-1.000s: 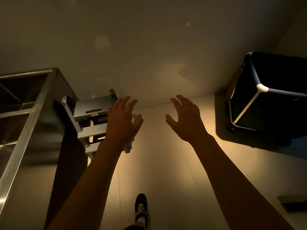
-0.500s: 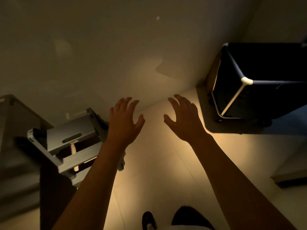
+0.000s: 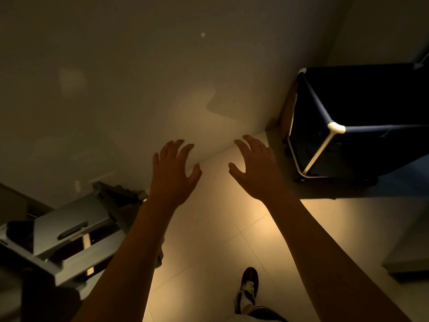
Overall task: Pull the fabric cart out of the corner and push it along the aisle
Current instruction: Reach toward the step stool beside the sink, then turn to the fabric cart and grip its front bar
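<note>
**Fabric cart not yet touched, both hands free**

Fabric cart (image 3: 362,126) stands at the right of the view, tucked where the back wall (image 3: 139,77) meets the side wall, its dark cloth body hung on a pale tube frame with a white corner joint facing the camera. Its lower frame sits on the tiled floor (image 3: 209,240), and what look like small wheels show under the near edge, though the dim light makes them hard to read.

Neither hand is on it. The right hand (image 3: 255,168) is raised in mid-air, fingers spread and holding nothing, near the cart's near-left side but clearly apart from it. The left hand (image 3: 173,173) is likewise spread and empty, further off, above the line where floor meets wall.

At lower left lies a grey step stool (image 3: 69,231), partly behind the left forearm and well apart from the cart. One shoe (image 3: 248,287) shows at the bottom edge.

By my reading, nothing of the task is done: the cart sits in its corner. Reaching it, gripping the frame, pulling it clear and pushing it along the aisle all remain.
</note>
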Tool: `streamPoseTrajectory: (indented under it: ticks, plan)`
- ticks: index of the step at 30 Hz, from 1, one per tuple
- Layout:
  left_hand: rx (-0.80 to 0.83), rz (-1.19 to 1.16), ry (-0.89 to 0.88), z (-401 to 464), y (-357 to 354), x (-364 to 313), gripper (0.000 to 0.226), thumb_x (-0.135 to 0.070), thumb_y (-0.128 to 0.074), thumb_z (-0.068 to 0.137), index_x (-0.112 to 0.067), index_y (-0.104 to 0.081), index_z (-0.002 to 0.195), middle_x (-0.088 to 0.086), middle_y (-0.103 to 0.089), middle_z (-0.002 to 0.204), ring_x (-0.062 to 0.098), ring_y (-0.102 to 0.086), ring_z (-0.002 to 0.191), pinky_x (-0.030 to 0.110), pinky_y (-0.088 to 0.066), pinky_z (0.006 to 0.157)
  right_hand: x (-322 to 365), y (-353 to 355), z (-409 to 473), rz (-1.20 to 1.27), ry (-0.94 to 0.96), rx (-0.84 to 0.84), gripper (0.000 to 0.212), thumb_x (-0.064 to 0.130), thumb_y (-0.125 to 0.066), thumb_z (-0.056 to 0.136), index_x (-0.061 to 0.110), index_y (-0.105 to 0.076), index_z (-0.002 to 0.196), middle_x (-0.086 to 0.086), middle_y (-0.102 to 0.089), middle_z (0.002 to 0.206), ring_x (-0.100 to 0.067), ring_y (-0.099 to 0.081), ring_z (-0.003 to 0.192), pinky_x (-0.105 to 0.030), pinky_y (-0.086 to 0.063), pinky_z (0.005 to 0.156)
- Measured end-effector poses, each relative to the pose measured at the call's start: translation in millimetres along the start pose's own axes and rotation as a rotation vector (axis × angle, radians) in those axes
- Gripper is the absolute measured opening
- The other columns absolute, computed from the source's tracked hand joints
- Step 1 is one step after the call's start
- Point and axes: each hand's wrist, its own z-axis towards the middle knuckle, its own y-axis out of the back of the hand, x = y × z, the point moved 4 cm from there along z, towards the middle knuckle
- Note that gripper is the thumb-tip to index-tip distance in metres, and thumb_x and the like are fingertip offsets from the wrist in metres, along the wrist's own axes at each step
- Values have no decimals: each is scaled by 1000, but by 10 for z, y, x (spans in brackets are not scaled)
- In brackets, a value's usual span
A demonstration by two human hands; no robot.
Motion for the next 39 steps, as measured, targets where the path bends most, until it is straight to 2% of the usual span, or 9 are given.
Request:
streamPoseTrajectory:
  ticks: [9,18,33,39]
  plan:
    - [-14,24,-70,1043,-374,-825,58,-50,-47,95,-26,-45,147,4,-41,158,27,-31,150,62,-32,117,-1016,469,703,38,-60,-48,65,57,-46,94,28,-33,151,-2,-30,162,-24,-28,150,-55,-25,121]
    - [46,-3,-192,1716,-843,-1559,55,-43,-55,94,-21,-51,144,7,-45,155,28,-35,148,60,-33,116,-1936,632,957,43,-194,-107,64,58,-46,93,28,-34,149,0,-34,159,-22,-31,148,-56,-27,121]
    - [147,-122,-437,3238,-1691,-2028,56,-46,-50,91,-27,-49,143,2,-47,150,24,-39,143,56,-35,115,-2753,729,1744,-31,-460,-145,63,50,-49,98,25,-33,153,-1,-30,162,-23,-26,151,-53,-23,123]
    - [225,-146,-502,4030,-1992,-2027,56,-46,-49,93,-27,-46,145,2,-44,155,24,-33,149,56,-32,118,-2921,597,2286,-41,-547,-167,62,50,-51,97,25,-36,152,-1,-32,160,-23,-28,149,-52,-24,123]
